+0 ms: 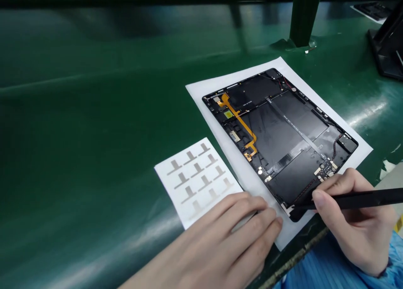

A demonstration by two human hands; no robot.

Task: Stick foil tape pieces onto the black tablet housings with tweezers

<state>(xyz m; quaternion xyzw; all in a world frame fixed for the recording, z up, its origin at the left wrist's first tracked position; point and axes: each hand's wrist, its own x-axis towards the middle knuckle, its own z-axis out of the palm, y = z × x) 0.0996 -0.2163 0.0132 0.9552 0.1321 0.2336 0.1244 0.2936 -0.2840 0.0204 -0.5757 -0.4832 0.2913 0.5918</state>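
My right hand (355,219) grips black tweezers (362,198) between thumb and fingers. Their tips are at the near corner of an opened black tablet housing (283,125), by a small silvery sticker (287,209); I cannot tell whether the tips pinch it. My left hand (229,234) lies with fingers stretched out on the near side, across the edges of a sticker sheet (176,167) and a white paper sheet (220,129). Rows of grey T-shaped stickers cover the smaller sheet; my hand hides its near part. An orange flex cable (241,121) and a small circuit board (325,170) sit inside the housing.
A green mat (94,133) covers the bench. A dark green post (304,18) rises at the back, beside a small connector with wires (310,50). At far right stand a black stand (385,49) and another dark panel on white paper (373,11).
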